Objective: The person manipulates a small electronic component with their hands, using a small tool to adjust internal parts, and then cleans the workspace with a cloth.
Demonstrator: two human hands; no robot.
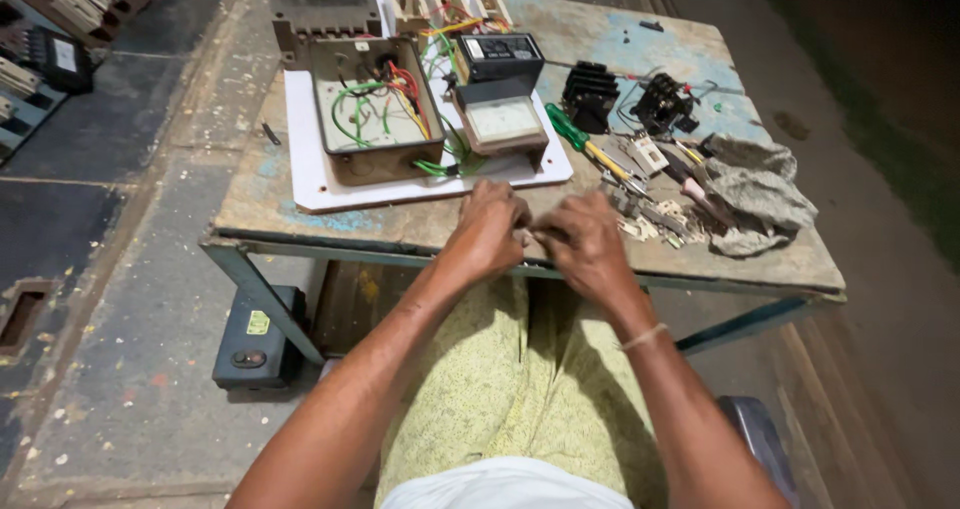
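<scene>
Weathered wood, patched with flaking blue paint, made up the table (300,204) under everything. On its far half lay a white board (320,184), and on that sat an open metal box (375,109) with red and green wires coiled inside. Just right of the box stood a meter (503,122) with a pale, rectangular dial face, and behind it a black unit (500,57) bearing a small white label strip along its top edge. Further right were 2 black components (590,94), a green-handled screwdriver (572,134), a scatter of small switch parts (655,214) and a crumpled grey rag (760,194). On the floor under the table, a dark box (255,339) carried a small yellow-green sticker on its upper face and a round knob below it.

At the near edge of the table, the left hand (488,231) and the right hand (585,244) met, knuckles up. Both were curled nearly closed, fingertips pressed together around a small pale piece (524,237) pinched between them; its shape was too small to tell. A thin band circled the right wrist. The piece sat just over the table's front edge, near the switch parts and well apart from the open box.
</scene>
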